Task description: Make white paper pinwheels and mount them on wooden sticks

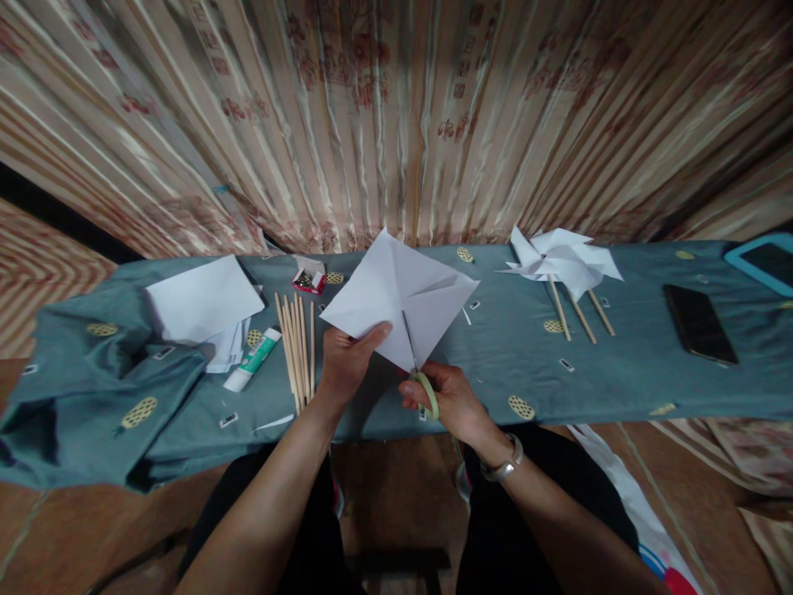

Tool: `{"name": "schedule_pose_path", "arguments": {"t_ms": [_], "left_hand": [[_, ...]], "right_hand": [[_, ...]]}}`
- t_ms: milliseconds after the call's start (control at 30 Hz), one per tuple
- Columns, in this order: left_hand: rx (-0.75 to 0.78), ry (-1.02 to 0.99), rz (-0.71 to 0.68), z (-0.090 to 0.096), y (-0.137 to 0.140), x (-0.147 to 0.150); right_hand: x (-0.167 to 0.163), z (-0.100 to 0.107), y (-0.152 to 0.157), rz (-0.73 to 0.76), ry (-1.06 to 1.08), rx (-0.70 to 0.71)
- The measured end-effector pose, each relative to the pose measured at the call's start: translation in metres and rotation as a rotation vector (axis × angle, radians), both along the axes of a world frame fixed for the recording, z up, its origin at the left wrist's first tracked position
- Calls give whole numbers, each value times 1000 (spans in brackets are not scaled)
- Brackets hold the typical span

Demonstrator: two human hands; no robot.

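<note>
A square sheet of white paper (pixel 368 289), creased and turned corner-up, is raised above the table's middle. My left hand (pixel 350 359) pinches its lower left edge, thumb on top. In my right hand (pixel 449 397) are scissors (pixel 427 395) with pale green handles, and their blades lie along the paper from its near corner towards the centre. A slit shows on the sheet's right side. Left of my hands lie several thin wooden sticks (pixel 297 347). Several white paper pinwheels (pixel 567 256) on sticks rest to the right.
A cloth with pineapple prints (pixel 625 372) covers the narrow table. On the left are white paper sheets (pixel 204 297), a green-and-white tube (pixel 253 360) and a small open red box (pixel 309 277). A phone (pixel 700 324) and a blue-framed device (pixel 765 260) lie right. Behind hangs a curtain (pixel 384 124).
</note>
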State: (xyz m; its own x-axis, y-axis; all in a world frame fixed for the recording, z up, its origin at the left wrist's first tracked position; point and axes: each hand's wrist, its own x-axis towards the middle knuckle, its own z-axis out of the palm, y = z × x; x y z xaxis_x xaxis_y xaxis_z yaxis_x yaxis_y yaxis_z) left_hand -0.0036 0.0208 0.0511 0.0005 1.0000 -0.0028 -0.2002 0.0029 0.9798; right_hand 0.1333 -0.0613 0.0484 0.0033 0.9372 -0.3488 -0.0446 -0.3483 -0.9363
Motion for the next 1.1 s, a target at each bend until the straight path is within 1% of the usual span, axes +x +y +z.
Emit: {"name": "schedule_pose_path", "arguments": {"t_ms": [267, 533, 733, 867, 933, 1100], "left_hand": [[5, 1, -13, -7, 0, 1], [-17, 15, 3, -4, 0, 2], [-13, 17, 12, -6, 3, -1], [-22, -15, 66, 1, 8, -5], [-24, -55, 92, 3, 11, -8], [-39, -146, 122, -3, 17, -12]], "right_hand": [[1, -2, 0, -6, 4, 11], [0, -8, -1, 4, -14, 40], [4, -4, -2, 101, -6, 65], [6, 0, -3, 185, 7, 32], [7, -1, -4, 203, 13, 13], [10, -1, -6, 247, -12, -11]]}}
